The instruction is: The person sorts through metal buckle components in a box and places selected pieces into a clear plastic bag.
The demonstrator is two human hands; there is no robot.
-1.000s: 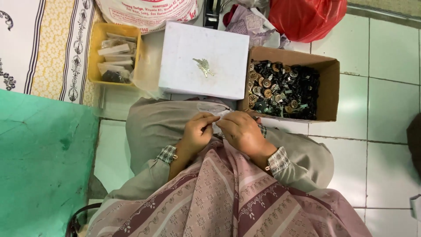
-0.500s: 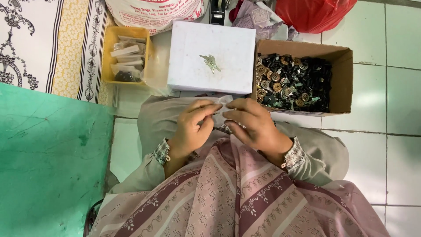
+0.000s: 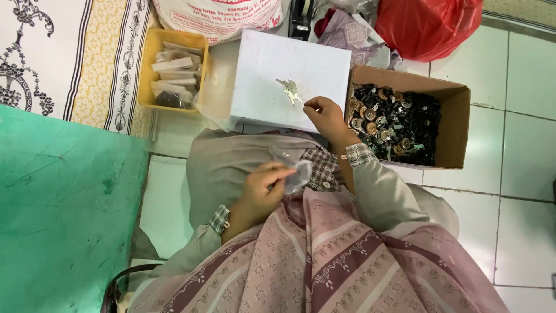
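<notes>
My left hand [image 3: 260,188] rests over my lap and pinches a small clear plastic bag [image 3: 296,175]. My right hand [image 3: 326,115] reaches forward to the near edge of a white box [image 3: 272,69], fingertips pinched together next to a little heap of small silvery metal pieces [image 3: 289,90] lying on the box lid. Whether a piece sits between those fingers cannot be made out. Just right of that hand stands an open cardboard box [image 3: 453,127] full of several dark and brass-coloured small parts [image 3: 394,122].
A yellow tray [image 3: 146,64] with small packed bags stands left of the white box. A printed white sack [image 3: 220,17] and a red plastic bag [image 3: 428,26] lie behind. A green surface [image 3: 63,208] fills the left, white floor tiles the right.
Both hands were together over my lap on the small bag. The right hand has since left it and reached forward to the metal pieces on the white box; the left keeps the bag.
</notes>
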